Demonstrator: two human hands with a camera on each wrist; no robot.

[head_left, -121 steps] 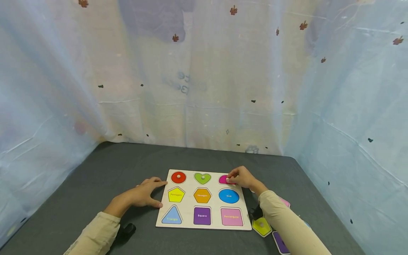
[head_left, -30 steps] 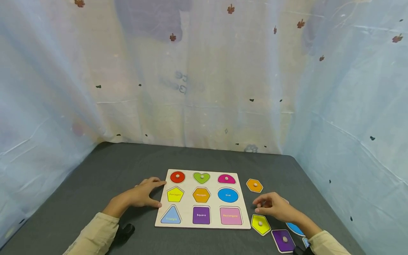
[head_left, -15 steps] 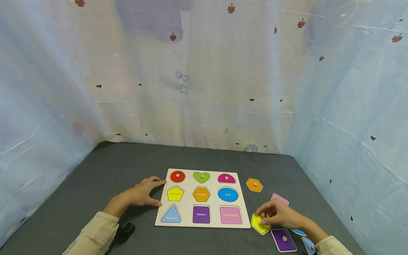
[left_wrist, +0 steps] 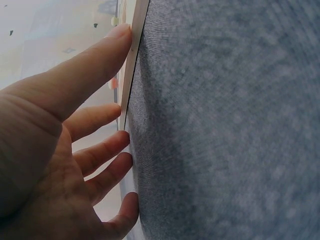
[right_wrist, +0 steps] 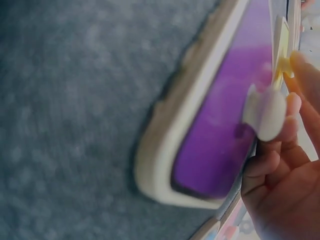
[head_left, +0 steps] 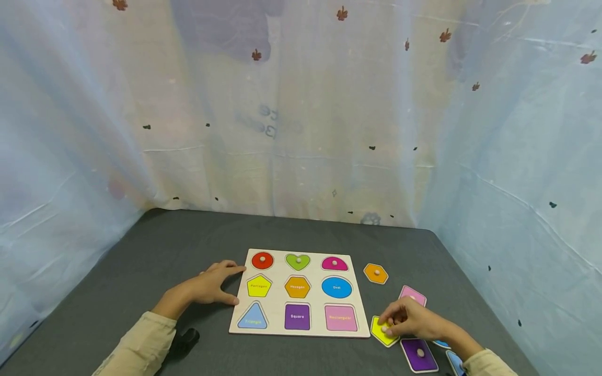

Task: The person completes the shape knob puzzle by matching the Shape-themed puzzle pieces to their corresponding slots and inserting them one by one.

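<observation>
Right hand (head_left: 415, 318): moves from the magenta semicircle piece (head_left: 327, 266) to the yellow pentagon piece (head_left: 382, 340)
Dark grey table (head_left: 211, 235): bears everything
Pale wooden rectangular board (head_left: 316, 293): centre, nine shapes
Left hand (head_left: 210, 284): grip wide, touching the board's left edge
Pentagon: beside the board's lower right corner
Pale knob (right_wrist: 285, 66): pinched by the right grip

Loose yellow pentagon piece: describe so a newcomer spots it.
On the dark grey table, find the pale puzzle board. Just off its near right corner is a yellow pentagon piece, its knob pinched by the right hand. Yellow sets it apart from the purple square piece beside it; the knob, from the board's labelled yellow pentagon.
</observation>
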